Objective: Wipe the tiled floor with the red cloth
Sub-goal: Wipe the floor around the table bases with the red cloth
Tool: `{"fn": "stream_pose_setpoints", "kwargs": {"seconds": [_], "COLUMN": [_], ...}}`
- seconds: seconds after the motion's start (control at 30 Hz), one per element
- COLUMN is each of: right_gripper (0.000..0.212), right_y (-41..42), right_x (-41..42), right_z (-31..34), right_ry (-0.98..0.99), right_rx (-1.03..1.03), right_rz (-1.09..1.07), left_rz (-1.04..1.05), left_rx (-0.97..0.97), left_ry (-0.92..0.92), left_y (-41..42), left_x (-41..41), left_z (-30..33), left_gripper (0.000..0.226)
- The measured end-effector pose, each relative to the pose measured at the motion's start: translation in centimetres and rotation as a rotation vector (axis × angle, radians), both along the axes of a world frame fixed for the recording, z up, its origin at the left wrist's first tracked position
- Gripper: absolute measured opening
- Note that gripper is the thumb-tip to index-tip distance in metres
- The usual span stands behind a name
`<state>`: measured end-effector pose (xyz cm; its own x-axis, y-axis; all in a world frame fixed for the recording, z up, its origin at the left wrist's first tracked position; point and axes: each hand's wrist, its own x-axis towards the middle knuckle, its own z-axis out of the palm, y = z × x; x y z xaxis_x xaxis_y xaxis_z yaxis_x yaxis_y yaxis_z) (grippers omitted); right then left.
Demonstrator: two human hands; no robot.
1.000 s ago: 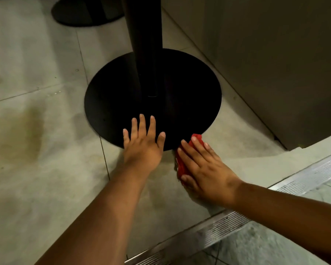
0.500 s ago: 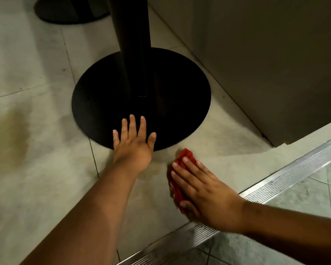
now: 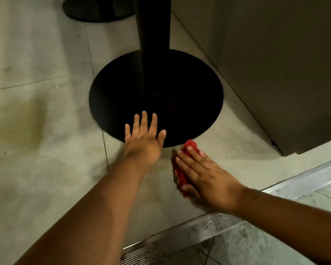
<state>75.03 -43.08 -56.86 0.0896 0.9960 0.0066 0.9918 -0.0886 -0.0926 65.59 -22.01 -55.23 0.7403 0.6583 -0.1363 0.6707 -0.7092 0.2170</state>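
Note:
The red cloth [image 3: 182,170] lies bunched on the pale tiled floor [image 3: 46,178], just in front of the round black table base [image 3: 189,111]. My right hand [image 3: 204,176] presses flat on the cloth with straight fingers, and most of the cloth is hidden beneath the palm. My left hand [image 3: 143,140] rests flat with spread fingers, its fingertips on the near edge of the black base and its palm on the floor.
A black pole [image 3: 153,44] rises from the base. A grey wall or cabinet [image 3: 275,64] stands at the right. A ribbed metal threshold strip [image 3: 208,230] runs diagonally across the lower right. A yellowish stain [image 3: 17,123] marks the tile at left. A second black base [image 3: 96,8] sits at the top.
My right hand slid the cloth back from the base edge toward me, then forward again to the base rim. My left hand stayed planted.

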Motion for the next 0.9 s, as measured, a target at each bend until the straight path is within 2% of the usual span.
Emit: {"fn": "stream_pose_setpoints", "kwargs": {"seconds": [0.13, 0.3, 0.53, 0.73, 0.9], "right_gripper": [0.072, 0.068, 0.076, 0.072, 0.075], "right_y": [2.3, -3.6, 2.2, -3.6, 1.2], "right_x": [1.3, -1.6, 2.6, -0.5, 4.0], "right_z": [-0.2, 0.0, 0.6, 0.4, 1.1], "right_ry": [-0.014, 0.014, -0.006, 0.005, 0.003], "right_rx": [-0.031, 0.039, -0.081, -0.012, -0.076], "right_rz": [-0.068, -0.059, -0.05, -0.032, -0.141], "left_rz": [-0.005, -0.021, -0.002, 0.004, 0.0], "left_rx": [-0.023, -0.007, 0.004, 0.011, -0.014], "left_ry": [0.006, -0.02, 0.01, -0.008, 0.008], "left_y": [0.3, 0.3, 0.2, 0.3, 0.3], "left_x": [0.0, -0.1, 0.1, 0.0, 0.2], "left_z": [-0.1, -0.4, -0.2, -0.5, -0.3], "left_gripper": [0.062, 0.062, 0.062, 0.062, 0.061]}}
